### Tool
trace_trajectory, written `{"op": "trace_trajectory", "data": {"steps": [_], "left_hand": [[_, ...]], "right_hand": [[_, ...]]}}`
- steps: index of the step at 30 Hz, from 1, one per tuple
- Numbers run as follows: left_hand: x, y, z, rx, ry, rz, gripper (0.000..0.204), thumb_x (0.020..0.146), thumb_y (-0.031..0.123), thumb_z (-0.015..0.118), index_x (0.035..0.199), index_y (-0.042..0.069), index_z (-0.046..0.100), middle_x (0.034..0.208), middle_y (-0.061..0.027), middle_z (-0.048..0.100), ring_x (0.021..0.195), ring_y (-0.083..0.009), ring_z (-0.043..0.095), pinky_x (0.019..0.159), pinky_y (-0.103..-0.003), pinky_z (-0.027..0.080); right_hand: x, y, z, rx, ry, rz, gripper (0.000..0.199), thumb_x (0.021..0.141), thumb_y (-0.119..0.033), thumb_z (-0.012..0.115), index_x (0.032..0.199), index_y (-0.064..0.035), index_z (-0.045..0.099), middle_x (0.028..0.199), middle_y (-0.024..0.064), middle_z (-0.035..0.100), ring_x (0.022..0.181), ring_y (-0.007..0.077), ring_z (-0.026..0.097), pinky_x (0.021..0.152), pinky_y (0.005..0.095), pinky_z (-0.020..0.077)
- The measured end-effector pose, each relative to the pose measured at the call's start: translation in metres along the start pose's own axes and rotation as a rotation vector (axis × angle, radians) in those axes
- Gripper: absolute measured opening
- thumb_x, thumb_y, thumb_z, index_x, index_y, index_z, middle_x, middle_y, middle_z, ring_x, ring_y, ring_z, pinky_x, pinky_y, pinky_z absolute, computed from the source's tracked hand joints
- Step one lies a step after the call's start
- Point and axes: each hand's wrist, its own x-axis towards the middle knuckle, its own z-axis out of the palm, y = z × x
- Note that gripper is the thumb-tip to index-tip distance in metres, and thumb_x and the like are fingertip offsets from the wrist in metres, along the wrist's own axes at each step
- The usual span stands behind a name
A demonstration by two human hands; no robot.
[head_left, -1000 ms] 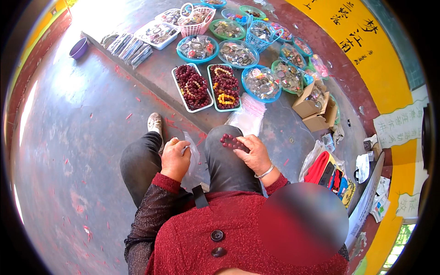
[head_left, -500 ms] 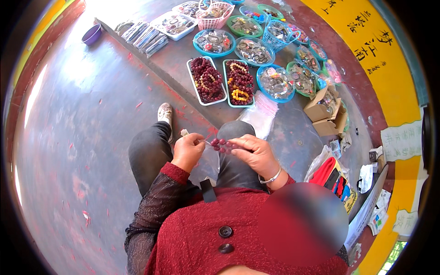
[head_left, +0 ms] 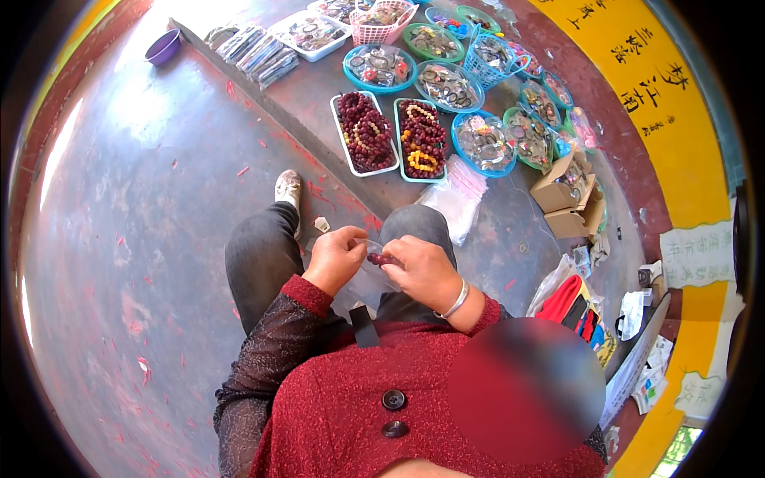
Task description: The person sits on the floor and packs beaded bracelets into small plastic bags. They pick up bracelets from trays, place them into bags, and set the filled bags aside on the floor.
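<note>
Above my lap, my left hand (head_left: 336, 260) pinches the edge of a clear plastic bag (head_left: 365, 280). My right hand (head_left: 429, 275) is closed round a dark red bead bracelet (head_left: 382, 259), whose beads show at the fingertips, beside the bag's upper end. Most of the bracelet is hidden by the fingers; whether its front part sits inside the bag I cannot tell. Past my knees lie a stack of clear bags (head_left: 462, 195) and two trays of bead bracelets (head_left: 368, 142), mostly dark red with some yellow ones.
Round basins (head_left: 483, 143) and baskets (head_left: 381, 33) with bagged small goods crowd the far right. Open cardboard boxes (head_left: 560, 194) and a bag of red and black cloth (head_left: 564, 299) stand at my right. A purple bowl (head_left: 163, 48) sits far left, near a low floor step (head_left: 263, 99).
My right hand has moved slightly left and turned over the bracelet, so fewer beads show. Both hands are closer together at the bag.
</note>
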Motion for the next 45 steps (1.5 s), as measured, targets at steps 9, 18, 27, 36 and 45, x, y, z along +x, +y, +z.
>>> {"op": "trace_trajectory", "data": {"steps": [9, 18, 27, 36, 45], "left_hand": [[0.001, 0.015, -0.01, -0.384, -0.174, -0.253, 0.016, 0.083, 0.006, 0.056, 0.093, -0.004, 0.063, 0.065, -0.0034, 0.059, 0.048, -0.0075, 0.053, 0.04, -0.022, 0.042], [0.003, 0.013, -0.019, -0.657, -0.191, -0.351, 0.01, 0.085, 0.005, 0.055, 0.091, -0.002, 0.06, 0.065, -0.0036, 0.059, 0.044, -0.009, 0.053, 0.038, -0.021, 0.042], [0.004, 0.028, -0.037, -1.273, -0.162, -0.326, 0.006, 0.087, 0.005, 0.054, 0.092, 0.002, 0.055, 0.07, -0.006, 0.06, 0.051, -0.0111, 0.056, 0.046, -0.02, 0.046], [0.003, 0.035, -0.046, -1.484, -0.155, -0.186, 0.019, 0.09, 0.008, 0.051, 0.107, 0.001, 0.053, 0.079, -0.0089, 0.061, 0.061, -0.0127, 0.059, 0.054, -0.022, 0.049], [0.008, 0.014, -0.035, -0.763, -0.088, -0.211, 0.031, 0.087, 0.017, 0.055, 0.111, -0.001, 0.056, 0.101, -0.0034, 0.06, 0.086, -0.0084, 0.054, 0.078, -0.024, 0.043]], "right_hand": [[0.01, 0.006, 0.019, 0.0, 0.034, -0.084, 0.016, 0.076, -0.011, 0.059, 0.09, -0.0033, 0.058, 0.081, 0.0158, 0.057, 0.077, 0.0334, 0.057, 0.069, 0.0403, 0.0473], [0.009, 0.008, 0.003, 0.106, 0.234, -0.052, 0.021, 0.075, 0.002, 0.052, 0.094, -0.0038, 0.059, 0.085, 0.015, 0.06, 0.08, 0.0328, 0.059, 0.07, 0.0363, 0.0479], [-0.006, 0.038, 0.03, 0.751, -0.023, 0.192, 0.077, 0.071, -0.004, 0.067, 0.138, -0.0016, 0.028, 0.128, 0.0167, 0.048, 0.121, 0.0221, 0.045, 0.098, 0.0335, 0.0372], [0.009, 0.05, 0.067, 1.212, 0.0, 0.293, 0.036, 0.092, -0.024, 0.052, 0.119, 0.0004, 0.052, 0.109, 0.0089, 0.06, 0.099, 0.0176, 0.059, 0.083, 0.0293, 0.0466], [0.008, 0.038, 0.034, 1.75, 0.01, 0.514, 0.024, 0.094, -0.019, 0.047, 0.103, 0.0001, 0.059, 0.093, 0.0084, 0.065, 0.083, 0.0192, 0.063, 0.078, 0.0318, 0.0495]]}}
